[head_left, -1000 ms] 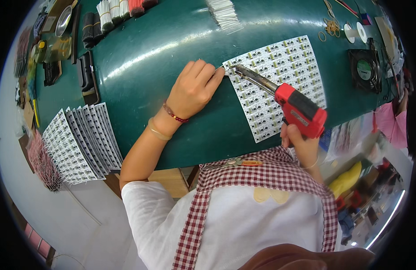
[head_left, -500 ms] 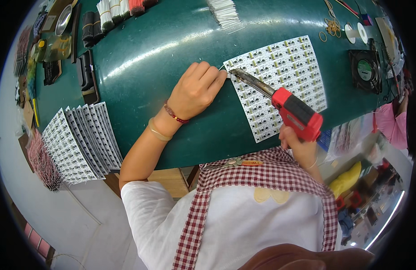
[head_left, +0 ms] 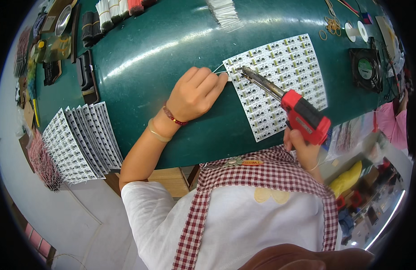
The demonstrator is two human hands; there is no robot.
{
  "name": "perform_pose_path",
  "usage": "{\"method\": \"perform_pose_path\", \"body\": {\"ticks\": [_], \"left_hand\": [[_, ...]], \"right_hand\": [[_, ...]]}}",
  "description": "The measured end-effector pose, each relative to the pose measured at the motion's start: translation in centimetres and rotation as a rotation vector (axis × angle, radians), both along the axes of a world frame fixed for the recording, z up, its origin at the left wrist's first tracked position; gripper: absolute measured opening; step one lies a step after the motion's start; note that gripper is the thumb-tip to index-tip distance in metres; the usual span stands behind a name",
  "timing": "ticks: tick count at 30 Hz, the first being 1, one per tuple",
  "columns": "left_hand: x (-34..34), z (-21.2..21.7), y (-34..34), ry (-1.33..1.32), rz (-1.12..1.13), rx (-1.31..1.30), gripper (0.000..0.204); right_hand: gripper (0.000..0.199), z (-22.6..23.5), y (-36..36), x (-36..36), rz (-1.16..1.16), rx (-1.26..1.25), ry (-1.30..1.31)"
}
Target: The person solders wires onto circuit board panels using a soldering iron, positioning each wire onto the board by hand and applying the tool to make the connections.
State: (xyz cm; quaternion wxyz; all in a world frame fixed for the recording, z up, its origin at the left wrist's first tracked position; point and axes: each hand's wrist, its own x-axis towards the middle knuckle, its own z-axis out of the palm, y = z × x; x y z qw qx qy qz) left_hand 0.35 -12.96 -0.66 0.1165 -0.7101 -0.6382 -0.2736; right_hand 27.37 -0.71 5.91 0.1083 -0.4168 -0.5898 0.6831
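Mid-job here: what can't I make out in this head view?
All in the head view:
Left hand: fingertips hidden behind its own knuckles.
Right hand: some fingers hidden by the soldering tool.
Circuit sheet: joints too small to judge.
White wire bundle: cut off by top edge.

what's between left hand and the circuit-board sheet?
Head view: thin white wires run from the left hand to the left edge of the circuit-board sheet, with green tabletop beneath.

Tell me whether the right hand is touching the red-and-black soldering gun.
Touching. The head view shows the right hand gripping the red-and-black soldering gun, thumb and fingers meeting its red body.
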Motion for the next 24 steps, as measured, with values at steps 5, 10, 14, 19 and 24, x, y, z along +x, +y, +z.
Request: {"method": "perform_pose_path", "body": {"ticks": [5,10,14,19,24], "left_hand": [[0.2,0.0,0.1,-0.028,-0.026,-0.024,0.024],[0.2,-0.2,0.3,-0.034,-0.031,-0.032,0.022],[0.3,-0.2,0.3,-0.022,-0.032,-0.029,0.022],[0.6,-0.1,0.0,-0.026,-0.059,-0.062,0.022],[0.5,-0.1,0.3,-0.061,-0.032,-0.024,0.022]], "right_hand": [[0.016,-0.3,-0.3,0.6,0.011,-0.005,-0.03],[0.021,-0.6,-0.2,0.7,0.021,-0.059,-0.072],[0.02,-1.3,-0.1,0.8,0.165,0.169,-0.03],[0.023,-1.7,-0.2,1.6,0.068,0.092,-0.047],[0.024,-1.4,-0.2,1.8,0.047,0.032,-0.092]]}}
